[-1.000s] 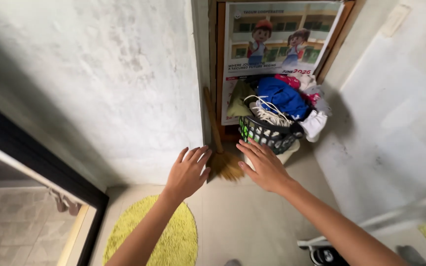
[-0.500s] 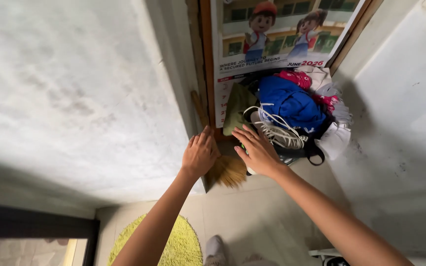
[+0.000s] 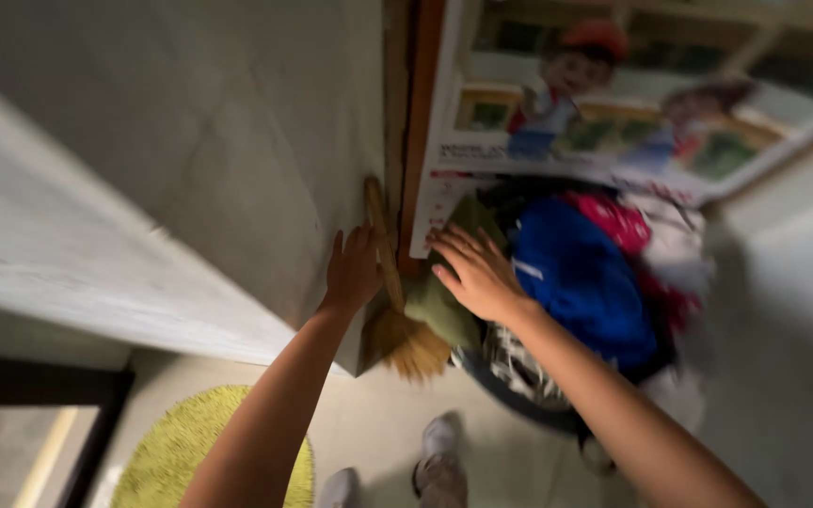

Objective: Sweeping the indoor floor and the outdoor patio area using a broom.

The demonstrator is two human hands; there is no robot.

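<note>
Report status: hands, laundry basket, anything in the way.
Left hand open, at the broom handle. Right hand open, flat on olive cloth atop the laundry basket. Broom leans between wall and basket.

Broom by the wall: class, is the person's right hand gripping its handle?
No: the right hand rests on the olive cloth, apart from the broom.

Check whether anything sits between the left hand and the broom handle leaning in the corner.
Nothing visible does. The left hand is already at the broom handle, fingers spread against the wall beside it; blur hides whether it grips. The right hand rests apart on the olive cloth atop the laundry basket.
</note>
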